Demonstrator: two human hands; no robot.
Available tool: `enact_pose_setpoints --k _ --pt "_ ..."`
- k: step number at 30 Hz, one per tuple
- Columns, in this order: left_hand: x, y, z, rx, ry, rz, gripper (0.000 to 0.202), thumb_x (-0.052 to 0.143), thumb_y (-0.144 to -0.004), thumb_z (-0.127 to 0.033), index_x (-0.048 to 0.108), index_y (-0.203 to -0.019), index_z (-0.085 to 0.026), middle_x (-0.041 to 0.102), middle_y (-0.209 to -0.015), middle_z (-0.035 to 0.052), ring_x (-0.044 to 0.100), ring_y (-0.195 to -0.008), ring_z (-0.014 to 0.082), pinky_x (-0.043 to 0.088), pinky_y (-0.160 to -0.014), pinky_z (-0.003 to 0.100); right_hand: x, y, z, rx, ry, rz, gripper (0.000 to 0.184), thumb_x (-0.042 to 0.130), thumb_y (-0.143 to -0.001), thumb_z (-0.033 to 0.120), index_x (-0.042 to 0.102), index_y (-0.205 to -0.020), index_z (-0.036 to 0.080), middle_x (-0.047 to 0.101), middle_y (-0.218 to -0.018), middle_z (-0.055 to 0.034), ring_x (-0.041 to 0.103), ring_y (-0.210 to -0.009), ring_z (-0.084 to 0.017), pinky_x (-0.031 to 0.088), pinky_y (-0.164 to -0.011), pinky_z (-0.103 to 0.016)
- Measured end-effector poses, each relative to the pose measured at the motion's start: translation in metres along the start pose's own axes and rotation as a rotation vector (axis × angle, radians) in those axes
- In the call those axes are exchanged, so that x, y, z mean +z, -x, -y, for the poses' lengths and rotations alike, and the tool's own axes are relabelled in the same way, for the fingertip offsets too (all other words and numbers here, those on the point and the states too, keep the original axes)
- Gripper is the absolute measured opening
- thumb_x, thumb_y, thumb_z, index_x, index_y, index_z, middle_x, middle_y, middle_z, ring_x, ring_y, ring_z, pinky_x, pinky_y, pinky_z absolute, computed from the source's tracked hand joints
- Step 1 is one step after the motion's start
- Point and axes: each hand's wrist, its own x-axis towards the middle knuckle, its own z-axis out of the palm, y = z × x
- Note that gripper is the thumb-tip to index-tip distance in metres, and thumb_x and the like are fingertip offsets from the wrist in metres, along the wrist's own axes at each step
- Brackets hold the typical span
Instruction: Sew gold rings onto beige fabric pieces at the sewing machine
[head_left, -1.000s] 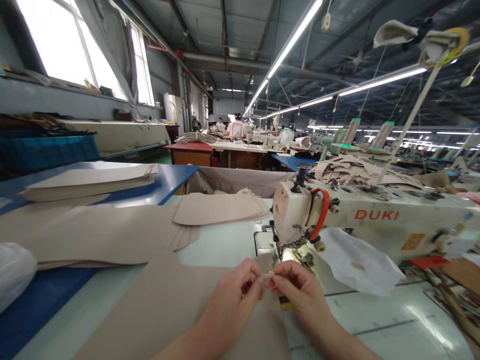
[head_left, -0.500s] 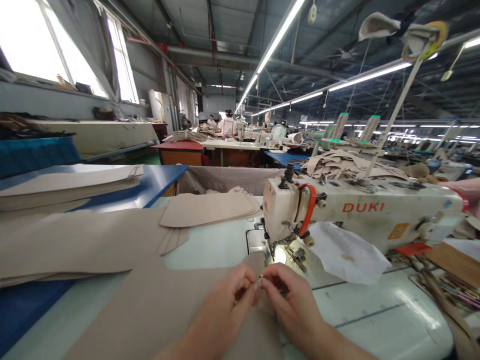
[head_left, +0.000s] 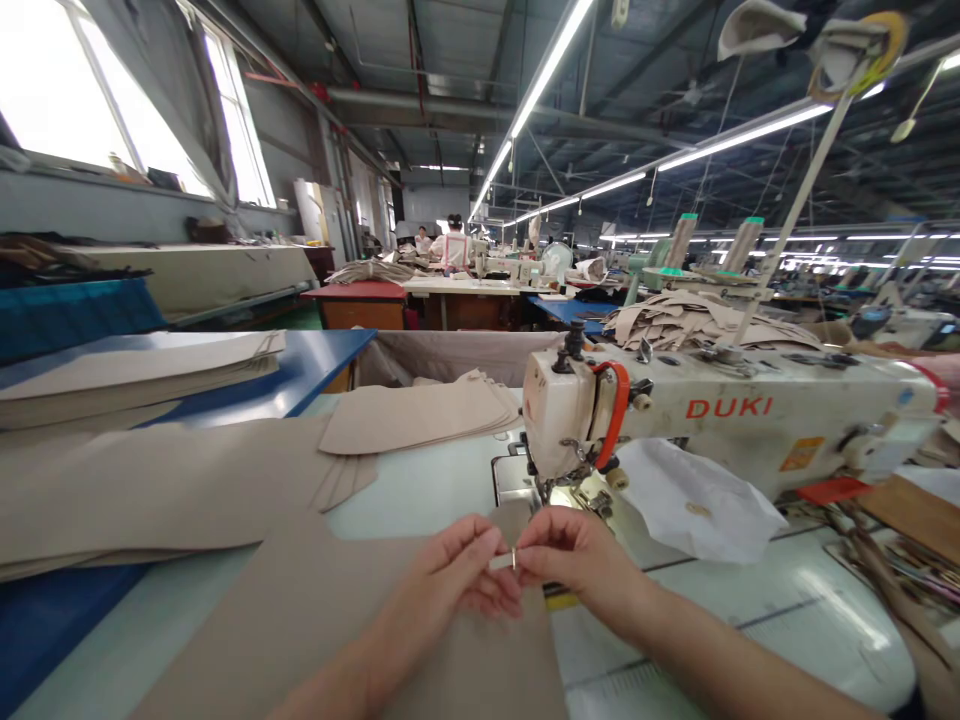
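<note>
Just in front of the needle area of a white sewing machine (head_left: 720, 450), my two hands meet over a beige fabric panel (head_left: 315, 610). Thumb and fingertips of my left hand (head_left: 450, 575) pinch a short whitish strip (head_left: 500, 562), the other fingers curled loosely below. My right hand (head_left: 581, 550) pinches a small gold-coloured metal piece (head_left: 514, 557) at the strip's end; its exact kind is too small to tell. A crumpled white sheet (head_left: 720, 480) lies right of the needle area, bearing small gold-coloured pieces (head_left: 698, 509).
Stacked beige panels (head_left: 420, 415) lie behind the hands, with larger ones (head_left: 165, 480) to the left across a blue table (head_left: 322, 360). Tools and a brown board (head_left: 911, 520) sit at the right. Other people (head_left: 454, 250) work in the background.
My left hand's fingers have loosened and spread below the pinch. My right hand has turned, its forearm swinging further right, and the gold-coloured piece now shows upright between the fingertips.
</note>
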Motion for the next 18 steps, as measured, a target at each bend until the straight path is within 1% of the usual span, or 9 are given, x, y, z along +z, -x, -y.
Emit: enact_pose_setpoints --k 2,3,6,10,12,15,17,18 --pt "-0.002 -0.002 0.0 -0.04 0.075 -0.037 0.041 0.062 -0.07 -0.056 0.051 -0.079 -0.018 0.068 -0.065 0.0023 0.065 -0.058 0.0154 0.044 -0.055 0.024 -0.002 -0.003 -0.002 0.008 -0.035 -0.016 0.032 0.08 -0.056 0.041 0.061 -0.066 0.016 0.062 -0.059 0.0028 0.057 -0.055 -0.01 0.045 -0.058 -0.024" --pt "-0.004 -0.004 0.0 -0.055 0.084 -0.038 0.042 0.065 -0.067 -0.055 0.053 -0.081 -0.017 0.067 -0.066 0.0018 0.065 -0.058 0.0148 0.045 -0.055 0.023 -0.002 -0.004 -0.004 0.004 -0.048 -0.027 0.033 0.08 -0.056 0.041 0.062 -0.067 0.016 0.062 -0.059 0.0026 0.057 -0.056 -0.011 0.045 -0.058 -0.024" --pt "-0.006 -0.007 0.002 -0.069 0.034 -0.013 0.044 0.074 -0.059 -0.046 0.056 -0.088 -0.016 0.065 -0.066 -0.0002 0.062 -0.056 0.0133 0.045 -0.057 0.024 -0.002 -0.006 -0.01 -0.011 -0.075 -0.044 0.032 0.08 -0.056 0.041 0.062 -0.067 0.016 0.063 -0.06 0.0021 0.058 -0.057 -0.011 0.046 -0.059 -0.024" --pt "-0.005 -0.008 0.0 -0.048 -0.051 -0.03 0.035 0.073 -0.06 -0.04 0.057 -0.079 -0.016 0.062 -0.063 -0.0012 0.056 -0.054 0.0107 0.043 -0.053 0.023 0.001 -0.006 -0.014 -0.018 -0.093 -0.031 0.031 0.08 -0.057 0.041 0.063 -0.067 0.017 0.064 -0.062 0.0017 0.059 -0.059 -0.012 0.046 -0.06 -0.025" --pt "-0.003 -0.007 -0.002 -0.05 -0.097 -0.038 0.03 0.072 -0.06 -0.039 0.057 -0.073 -0.016 0.061 -0.062 -0.001 0.054 -0.056 0.0109 0.042 -0.053 0.022 0.002 -0.005 -0.014 -0.024 -0.084 -0.018 0.03 0.079 -0.058 0.041 0.063 -0.068 0.017 0.064 -0.063 0.0017 0.06 -0.06 -0.013 0.046 -0.06 -0.025" --pt "-0.002 -0.005 -0.004 -0.031 -0.193 -0.027 0.023 0.066 -0.063 -0.036 0.057 -0.07 -0.016 0.059 -0.064 -0.0008 0.053 -0.061 0.0126 0.042 -0.056 0.023 0.003 0.0 -0.013 -0.053 -0.03 0.012 0.026 0.074 -0.066 0.04 0.061 -0.07 0.018 0.063 -0.066 0.0011 0.059 -0.063 -0.013 0.045 -0.061 -0.025" --pt "-0.002 -0.003 -0.004 0.0 -0.293 -0.033 0.015 0.062 -0.066 -0.031 0.056 -0.069 -0.017 0.057 -0.063 -0.0017 0.052 -0.062 0.0133 0.042 -0.058 0.024 0.004 0.006 -0.012 -0.094 0.069 0.021 0.019 0.069 -0.071 0.035 0.061 -0.077 0.018 0.062 -0.069 0.0008 0.057 -0.065 -0.013 0.043 -0.062 -0.024" --pt "-0.002 -0.001 -0.004 0.026 -0.356 -0.038 0.011 0.059 -0.067 -0.028 0.056 -0.069 -0.017 0.057 -0.063 -0.002 0.052 -0.062 0.0136 0.041 -0.059 0.024 0.005 0.009 -0.012 -0.121 0.15 0.017 0.018 0.069 -0.072 0.032 0.061 -0.081 0.019 0.062 -0.072 0.0005 0.056 -0.066 -0.013 0.042 -0.062 -0.024"
